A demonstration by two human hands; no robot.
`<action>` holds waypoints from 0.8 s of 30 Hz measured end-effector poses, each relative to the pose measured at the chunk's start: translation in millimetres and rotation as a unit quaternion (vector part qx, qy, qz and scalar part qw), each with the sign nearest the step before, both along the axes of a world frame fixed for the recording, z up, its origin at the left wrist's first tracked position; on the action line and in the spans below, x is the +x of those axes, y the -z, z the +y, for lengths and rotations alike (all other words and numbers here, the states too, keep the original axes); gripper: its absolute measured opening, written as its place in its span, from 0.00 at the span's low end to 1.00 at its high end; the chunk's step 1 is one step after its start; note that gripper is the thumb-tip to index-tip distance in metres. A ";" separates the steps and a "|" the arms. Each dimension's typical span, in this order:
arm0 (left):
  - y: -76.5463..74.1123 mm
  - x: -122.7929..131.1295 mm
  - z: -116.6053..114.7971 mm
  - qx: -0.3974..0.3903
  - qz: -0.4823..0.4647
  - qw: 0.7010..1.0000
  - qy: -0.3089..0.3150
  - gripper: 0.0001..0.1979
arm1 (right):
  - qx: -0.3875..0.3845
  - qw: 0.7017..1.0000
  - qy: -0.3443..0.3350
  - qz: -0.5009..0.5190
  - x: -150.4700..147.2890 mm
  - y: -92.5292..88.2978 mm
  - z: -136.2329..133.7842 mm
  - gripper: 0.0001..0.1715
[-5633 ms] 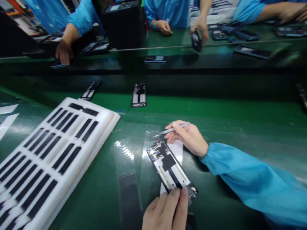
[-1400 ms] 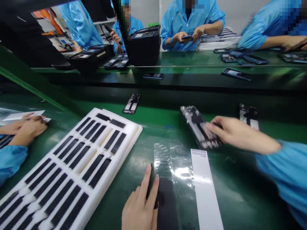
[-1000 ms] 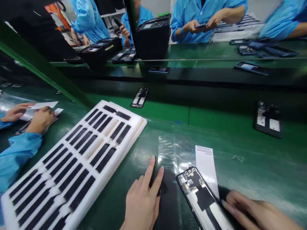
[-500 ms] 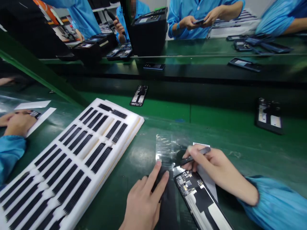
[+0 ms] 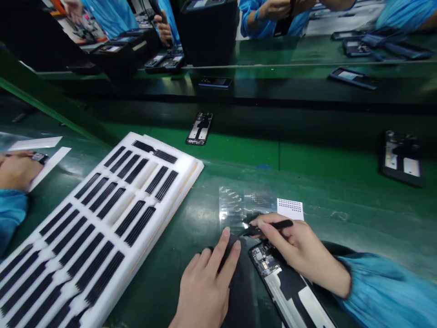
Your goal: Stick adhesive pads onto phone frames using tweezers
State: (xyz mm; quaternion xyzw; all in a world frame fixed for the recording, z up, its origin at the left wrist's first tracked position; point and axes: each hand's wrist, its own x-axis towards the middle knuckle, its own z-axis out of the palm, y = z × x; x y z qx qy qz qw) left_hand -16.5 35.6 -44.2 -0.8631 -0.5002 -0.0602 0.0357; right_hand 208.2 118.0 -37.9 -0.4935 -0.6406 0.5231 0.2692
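My left hand lies flat with its fingertips on a black adhesive strip, which sits on a sheet of clear plastic film. My right hand grips black tweezers, their tips at the film's edge just beyond my left fingertips. Under my right hand lies an open phone frame, its circuit board and black and white layers facing up. Part of it is hidden by my palm. A white perforated liner strip shows past my right fingers.
To the left, a white foam tray carries rows of black strips. Other phone frames lie on the green belt. A co-worker's hand works at far left. Beyond the belt stand a raised shelf and a black tester.
My right hand has taken up the tweezers and brought their tips down to the film. The phone frame now lies beside the film. My left hand has stayed on the black strip.
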 end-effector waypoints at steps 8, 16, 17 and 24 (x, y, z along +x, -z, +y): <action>-0.9 4.2 -4.5 -0.034 0.000 0.999 -0.033 0.32 | -0.011 0.996 0.061 0.057 1.0 -13.8 10.2 0.27; -17.8 20.3 -18.3 -0.178 -0.449 0.846 -0.227 0.17 | -0.013 0.992 0.081 0.094 17.0 -39.6 2.7 0.24; -22.5 25.2 -19.0 -0.236 -0.542 0.764 -0.256 0.15 | 0.002 0.992 0.083 0.092 18.6 -43.1 -2.4 0.24; -33.2 51.8 -18.9 -0.486 -0.790 0.354 -0.124 0.13 | 0.040 0.998 0.025 0.044 20.5 -54.4 -32.9 0.14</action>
